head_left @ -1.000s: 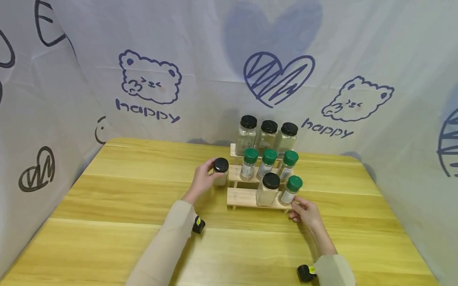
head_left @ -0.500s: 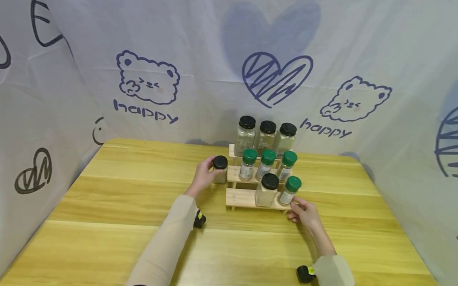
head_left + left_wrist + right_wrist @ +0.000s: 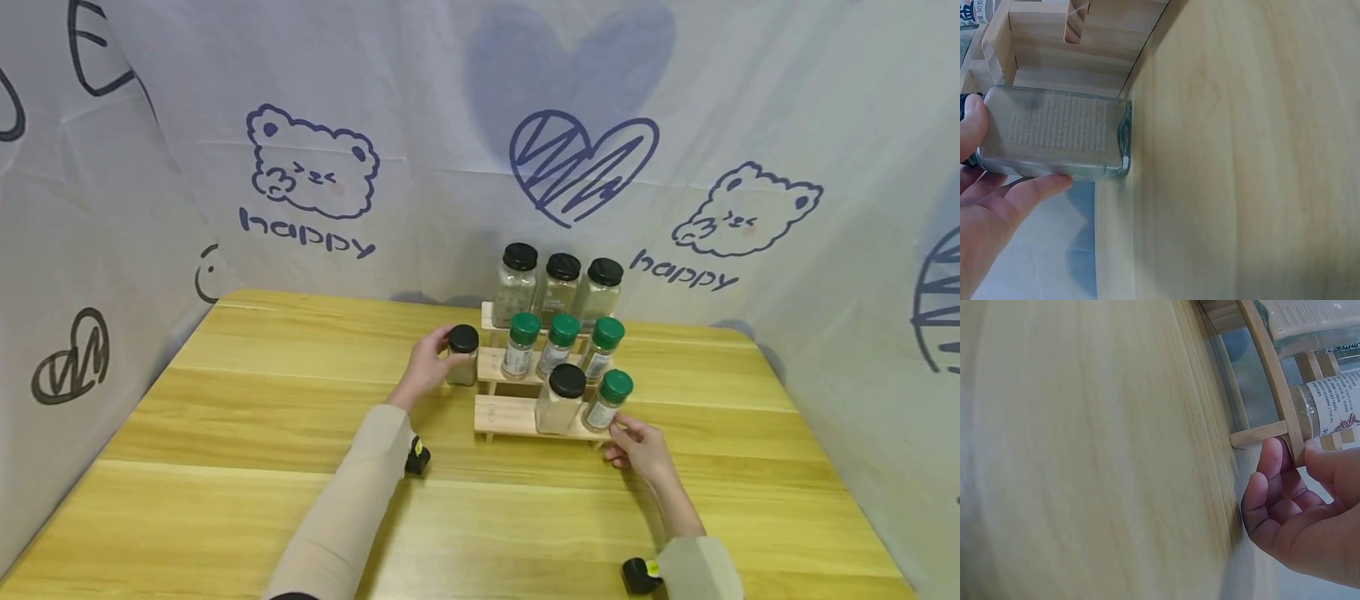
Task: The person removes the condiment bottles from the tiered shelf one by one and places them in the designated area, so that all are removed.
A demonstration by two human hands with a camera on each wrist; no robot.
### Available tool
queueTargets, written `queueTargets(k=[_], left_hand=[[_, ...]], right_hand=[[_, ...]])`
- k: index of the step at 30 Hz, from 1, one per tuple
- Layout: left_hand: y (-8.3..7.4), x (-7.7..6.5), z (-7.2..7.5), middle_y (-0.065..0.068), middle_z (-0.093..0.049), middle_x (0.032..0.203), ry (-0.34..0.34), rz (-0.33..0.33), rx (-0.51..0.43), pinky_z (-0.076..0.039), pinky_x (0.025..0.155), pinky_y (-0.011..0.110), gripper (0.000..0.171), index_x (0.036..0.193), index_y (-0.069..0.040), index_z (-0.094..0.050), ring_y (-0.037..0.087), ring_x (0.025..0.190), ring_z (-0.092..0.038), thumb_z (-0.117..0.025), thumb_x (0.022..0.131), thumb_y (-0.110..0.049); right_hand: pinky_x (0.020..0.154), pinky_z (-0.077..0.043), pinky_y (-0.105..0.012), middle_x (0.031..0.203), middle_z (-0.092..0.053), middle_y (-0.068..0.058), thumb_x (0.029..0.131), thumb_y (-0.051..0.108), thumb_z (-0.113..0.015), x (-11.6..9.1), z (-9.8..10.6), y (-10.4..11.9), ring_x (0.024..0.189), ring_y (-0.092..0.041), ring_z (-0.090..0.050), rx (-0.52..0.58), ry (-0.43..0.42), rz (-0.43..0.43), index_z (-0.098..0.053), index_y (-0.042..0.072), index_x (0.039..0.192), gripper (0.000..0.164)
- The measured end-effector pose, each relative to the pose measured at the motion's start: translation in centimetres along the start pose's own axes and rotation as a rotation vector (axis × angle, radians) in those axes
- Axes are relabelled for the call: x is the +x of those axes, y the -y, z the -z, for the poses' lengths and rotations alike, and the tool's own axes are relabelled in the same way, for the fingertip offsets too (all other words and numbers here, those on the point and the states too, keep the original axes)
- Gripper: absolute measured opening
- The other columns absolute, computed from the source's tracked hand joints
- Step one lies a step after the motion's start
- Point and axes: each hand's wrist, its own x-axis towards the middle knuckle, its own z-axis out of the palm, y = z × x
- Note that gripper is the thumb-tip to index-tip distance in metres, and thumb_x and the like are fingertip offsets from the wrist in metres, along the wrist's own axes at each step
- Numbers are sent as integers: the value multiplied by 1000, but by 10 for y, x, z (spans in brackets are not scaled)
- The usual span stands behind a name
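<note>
Just left of the wooden tiered spice rack point(image 3: 504, 415), my left hand point(image 3: 428, 367) grips a black-lidded glass spice jar point(image 3: 462, 367) between thumb and fingers. In the left wrist view the jar point(image 3: 1054, 131) shows its square body and printed text, its base close to the tabletop. My right hand point(image 3: 643, 450) pinches the right end of the rack's lowest step; the right wrist view has the thumb above the wooden edge point(image 3: 1272, 381) and curled fingers below it. Right by that thumb stands a green-lidded jar point(image 3: 608, 400), with a black-lidded jar point(image 3: 561, 400) to its left.
Three green-lidded jars point(image 3: 558, 346) stand on the middle step and three black-lidded jars point(image 3: 557, 287) on the top one. Behind the wooden table point(image 3: 262, 433) hangs a white cloth point(image 3: 442, 125) with drawn bears and hearts.
The jar in my left hand has shifted slightly back, away from me. My right hand keeps its hold on the rack.
</note>
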Motion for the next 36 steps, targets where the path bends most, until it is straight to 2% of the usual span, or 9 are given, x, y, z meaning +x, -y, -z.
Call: queueTargets(k=[7,13,17,20,27,31,36], left_hand=[[-1,0,2,23,-38,132,13,37,43,-33,97,39,61,132,5,-36,32,122,-36,-66,79,-2],[1,-5,4,22,-31,138,25,60,6,-35,95,41,68,136,4,-29,33,125,-31,-66,78,-1],[4,-10,5,21,-31,138,-4,83,-7,-34,95,43,70,136,4,-28,34,123,-32,-66,78,-2],[5,-15,5,21,-38,133,-67,89,-21,-37,93,43,64,133,4,-35,34,120,-37,-67,78,0],[1,-29,6,24,-55,112,-233,67,-73,-45,83,42,36,112,9,-54,35,103,-50,-65,78,2],[-4,-37,6,22,-59,103,-271,81,-84,-47,79,39,29,105,10,-57,33,94,-55,-65,78,2],[-11,-45,3,19,-62,95,-275,69,-71,-49,75,35,22,99,9,-60,29,87,-58,-64,78,2]], right_hand=[[50,-48,-21,72,-60,-3,93,5,-46,-1,1,1,53,-8,-57,-6,5,-7,-38,-12,128,40],[49,-48,-20,70,-58,-2,93,5,-46,1,1,0,53,-7,-57,-2,6,-6,-37,-12,128,40],[49,-48,-20,70,-59,-2,92,5,-47,1,1,-1,52,-8,-57,1,7,-2,-37,-12,128,41],[49,-48,-20,70,-59,-1,93,5,-47,0,1,-2,52,-8,-57,-1,9,1,-36,-13,128,41],[49,-47,-20,71,-59,-2,93,5,-46,0,0,-1,52,-8,-57,-3,6,-6,-37,-12,128,40],[49,-48,-20,70,-60,-2,93,6,-47,0,0,-1,53,-8,-57,1,9,-6,-37,-12,128,41],[50,-48,-20,69,-60,-1,92,5,-47,1,2,-1,54,-8,-57,17,18,-15,-37,-12,128,41]])
